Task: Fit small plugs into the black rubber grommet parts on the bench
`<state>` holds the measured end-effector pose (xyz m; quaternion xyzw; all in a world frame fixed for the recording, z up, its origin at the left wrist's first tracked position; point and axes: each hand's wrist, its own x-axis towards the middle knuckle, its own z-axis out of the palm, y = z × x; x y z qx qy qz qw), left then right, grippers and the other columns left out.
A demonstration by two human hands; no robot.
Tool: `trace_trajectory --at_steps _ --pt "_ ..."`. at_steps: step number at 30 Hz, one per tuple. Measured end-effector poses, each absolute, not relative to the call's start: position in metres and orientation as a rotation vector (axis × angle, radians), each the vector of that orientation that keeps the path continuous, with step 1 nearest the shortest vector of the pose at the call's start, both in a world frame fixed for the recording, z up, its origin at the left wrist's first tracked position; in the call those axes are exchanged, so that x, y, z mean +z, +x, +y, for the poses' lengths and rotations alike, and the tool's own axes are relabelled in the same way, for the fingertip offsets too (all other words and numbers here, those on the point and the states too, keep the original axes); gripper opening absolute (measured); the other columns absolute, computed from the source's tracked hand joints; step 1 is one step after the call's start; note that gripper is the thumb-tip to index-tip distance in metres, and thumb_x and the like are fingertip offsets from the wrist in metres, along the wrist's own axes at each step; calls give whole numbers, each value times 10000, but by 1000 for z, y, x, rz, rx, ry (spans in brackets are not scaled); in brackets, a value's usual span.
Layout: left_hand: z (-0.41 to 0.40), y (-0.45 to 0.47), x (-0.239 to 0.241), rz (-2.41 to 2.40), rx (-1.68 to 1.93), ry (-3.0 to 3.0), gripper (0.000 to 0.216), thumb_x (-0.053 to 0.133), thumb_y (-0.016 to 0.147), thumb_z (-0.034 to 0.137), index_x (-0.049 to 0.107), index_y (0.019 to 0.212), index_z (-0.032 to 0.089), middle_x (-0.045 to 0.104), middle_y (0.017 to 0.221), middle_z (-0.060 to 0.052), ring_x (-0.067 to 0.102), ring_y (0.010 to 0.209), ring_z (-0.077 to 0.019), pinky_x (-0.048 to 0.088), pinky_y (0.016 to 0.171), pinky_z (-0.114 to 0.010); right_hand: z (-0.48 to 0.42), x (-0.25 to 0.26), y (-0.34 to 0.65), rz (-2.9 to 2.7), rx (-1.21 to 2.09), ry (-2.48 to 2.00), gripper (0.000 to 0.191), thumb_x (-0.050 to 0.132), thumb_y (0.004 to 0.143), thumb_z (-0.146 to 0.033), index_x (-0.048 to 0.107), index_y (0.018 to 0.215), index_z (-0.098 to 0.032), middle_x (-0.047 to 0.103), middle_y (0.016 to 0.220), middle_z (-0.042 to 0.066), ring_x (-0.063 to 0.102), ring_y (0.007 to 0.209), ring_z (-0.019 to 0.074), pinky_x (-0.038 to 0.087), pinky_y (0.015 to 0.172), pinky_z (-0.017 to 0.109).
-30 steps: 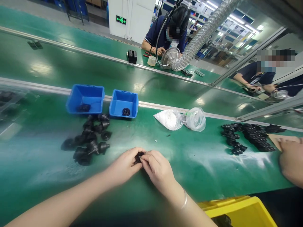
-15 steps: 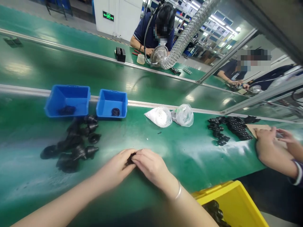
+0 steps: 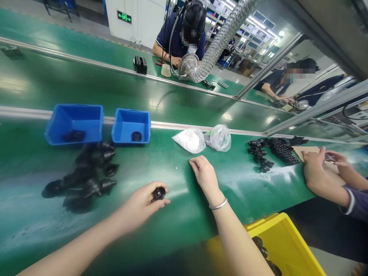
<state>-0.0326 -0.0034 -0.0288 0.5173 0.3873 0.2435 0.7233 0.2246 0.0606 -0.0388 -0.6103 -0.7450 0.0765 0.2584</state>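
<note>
My left hand (image 3: 143, 200) is closed around a black round plastic fitting (image 3: 159, 193), its hollow end turned up toward me. My right hand (image 3: 203, 174) reaches forward over the bench, just short of the white bag, with thumb and forefinger pinched together at the table surface. Whatever is between those fingertips is too small to make out. A tiny pale speck (image 3: 176, 168) lies on the green bench left of the right fingertips. In front of that hand sit a clear bag of white material (image 3: 189, 141) and another clear plastic bag (image 3: 220, 138).
Black plastic fittings (image 3: 92, 176) are heaped at left, blurred. Behind them stand two blue bins (image 3: 75, 124), (image 3: 130, 126) with black parts inside. A yellow crate (image 3: 287, 237) stands at lower right. A co-worker's hands (image 3: 319, 163) work at right beside rows of black parts (image 3: 280, 151).
My right hand has left the fitting and moved forward and right to the bench near the bags, over the spot where small dark bits lay. My left hand keeps the fitting, now uncovered.
</note>
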Motion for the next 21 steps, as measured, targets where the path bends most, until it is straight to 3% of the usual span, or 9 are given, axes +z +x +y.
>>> trace_trajectory --at_steps 4,11,21 --pt "-2 -32 -31 828 586 1048 265 571 834 244 492 1084 210 542 1168 -83 656 1027 -257 497 888 -402 50 -33 211 -2010 261 -1615 146 527 908 -238 611 803 -181 575 766 39 553 698 169 456 661 296" --pt "0 -32 -36 805 667 1046 272 618 802 254 527 1049 188 599 1019 -44 628 957 -210 494 846 -359 4 -22 148 -2005 768 -1189 52 581 890 -197 629 874 -203 595 780 16 573 730 134 468 654 247" --pt "0 -34 -42 859 658 1148 247 604 794 230 557 1034 192 600 893 -8 577 822 -163 465 724 -294 3 -24 145 -2170 754 -1084 109 550 905 -148 639 952 -191 587 857 43 592 796 136 500 705 251"
